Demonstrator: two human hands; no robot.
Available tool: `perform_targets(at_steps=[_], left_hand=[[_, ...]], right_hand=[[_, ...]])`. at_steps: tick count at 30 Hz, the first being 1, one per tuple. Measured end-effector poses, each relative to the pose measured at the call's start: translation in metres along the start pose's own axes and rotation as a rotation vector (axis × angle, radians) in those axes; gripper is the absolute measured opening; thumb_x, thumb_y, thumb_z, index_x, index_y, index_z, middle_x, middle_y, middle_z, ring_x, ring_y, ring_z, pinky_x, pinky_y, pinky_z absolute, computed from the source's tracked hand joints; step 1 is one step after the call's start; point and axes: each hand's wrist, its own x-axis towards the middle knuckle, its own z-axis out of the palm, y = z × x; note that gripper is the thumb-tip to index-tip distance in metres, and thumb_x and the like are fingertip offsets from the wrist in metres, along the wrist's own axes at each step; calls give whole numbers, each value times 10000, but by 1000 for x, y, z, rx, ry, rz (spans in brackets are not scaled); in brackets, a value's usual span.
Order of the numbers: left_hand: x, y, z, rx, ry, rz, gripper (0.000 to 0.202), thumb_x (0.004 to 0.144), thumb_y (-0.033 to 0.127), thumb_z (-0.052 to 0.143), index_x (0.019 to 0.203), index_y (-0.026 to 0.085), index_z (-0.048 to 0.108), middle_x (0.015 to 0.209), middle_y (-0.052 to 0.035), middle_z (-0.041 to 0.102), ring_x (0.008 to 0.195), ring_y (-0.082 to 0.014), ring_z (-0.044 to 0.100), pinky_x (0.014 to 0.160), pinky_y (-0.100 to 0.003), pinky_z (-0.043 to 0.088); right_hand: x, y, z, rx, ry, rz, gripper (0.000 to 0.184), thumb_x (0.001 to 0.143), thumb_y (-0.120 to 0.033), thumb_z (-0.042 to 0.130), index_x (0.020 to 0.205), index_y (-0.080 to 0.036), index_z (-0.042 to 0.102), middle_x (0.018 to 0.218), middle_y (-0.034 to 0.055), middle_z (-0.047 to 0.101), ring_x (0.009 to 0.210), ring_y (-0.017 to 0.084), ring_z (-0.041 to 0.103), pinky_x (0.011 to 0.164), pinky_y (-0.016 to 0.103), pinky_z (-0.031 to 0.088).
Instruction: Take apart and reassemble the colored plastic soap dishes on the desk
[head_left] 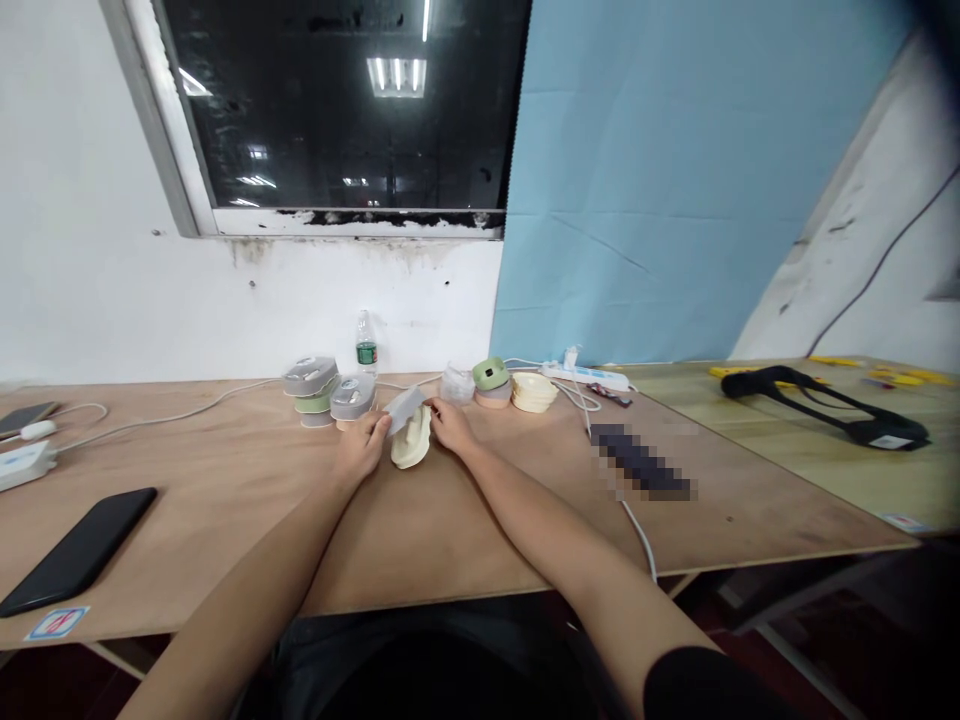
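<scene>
My left hand (pixel 361 445) has its fingers drawn together, thumb against the others, pinching the near-left end of a smooth, light-grey flat piece (pixel 406 408). Gripping only that end leaves most of its face uncovered, so I can probably watch its far edge. My right hand (pixel 452 428) reaches in from the other side, its fingers curled at the top right of a cream, curved, shell-like moulded piece (pixel 412 444); I cannot tell whether they pinch its rim, the grey end, or both. The cream piece sits between my hands, tilted, just below the grey one and partly covered by it, over the brown wooden counter (pixel 420 540). Holding them from opposite sides seems meant to steady both pieces close together.

The rest stands farther back, probably so that my forearms have room. To the left are stacked grey-and-green rounded cases (pixel 311 378), with a single grey rounded case (pixel 352 398) beside them. To the right, beyond a crumpled clear plastic bag (pixel 457 384), a green ring-like case (pixel 490 373) rests on others, and a nested stack of cream shells (pixel 533 392) stands just beside it, likely placed there for easy reach.
</scene>
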Motion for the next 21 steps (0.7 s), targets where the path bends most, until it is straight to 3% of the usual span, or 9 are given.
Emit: perform_targets(at_steps=[6, 9, 14, 19, 21], left_hand=[[-1, 1, -1, -30, 54, 84, 443, 939, 490, 360, 1064, 217, 686, 1212, -65, 626, 1130, -222, 568, 1009, -390, 431], [-1, 1, -1, -23, 97, 93, 432, 942, 479, 367, 1080, 223, 685, 1222, -63, 610, 1134, -223, 565, 1016, -398, 428], [-1, -1, -1, 16, 58, 126, 423, 943, 476, 372, 1110, 236, 678, 1226, -57, 597, 1140, -219, 558, 1015, -384, 428], [-3, 1, -1, 46, -33, 180, 415, 940, 478, 379, 1129, 244, 665, 1215, -56, 594, 1152, -218, 549, 1010, -388, 429], [-4, 3, -1, 42, -54, 198, 407, 939, 473, 386, 1119, 241, 667, 1201, -57, 598, 1138, -216, 556, 995, -381, 440]], right_hand=[[3, 1, -13, -59, 125, 39, 101, 812, -221, 527, 768, -237, 617, 709, -13, 610, 679, 156, 509, 652, 227, 381], [6, 2, -24, -168, 282, 103, 196, 859, -275, 452, 695, -223, 545, 668, 0, 559, 684, 159, 491, 632, 226, 382], [16, 15, -49, -230, 569, 389, 237, 860, -240, 367, 725, -208, 560, 716, 46, 609, 739, 183, 528, 622, 245, 408], [18, 45, -91, -223, 949, 575, 299, 831, -230, 326, 745, -187, 609, 809, 95, 675, 770, 202, 585, 658, 270, 431], [13, 57, -110, -204, 1010, 621, 343, 838, -235, 302, 805, -171, 638, 822, 117, 685, 775, 221, 609, 641, 283, 439]])
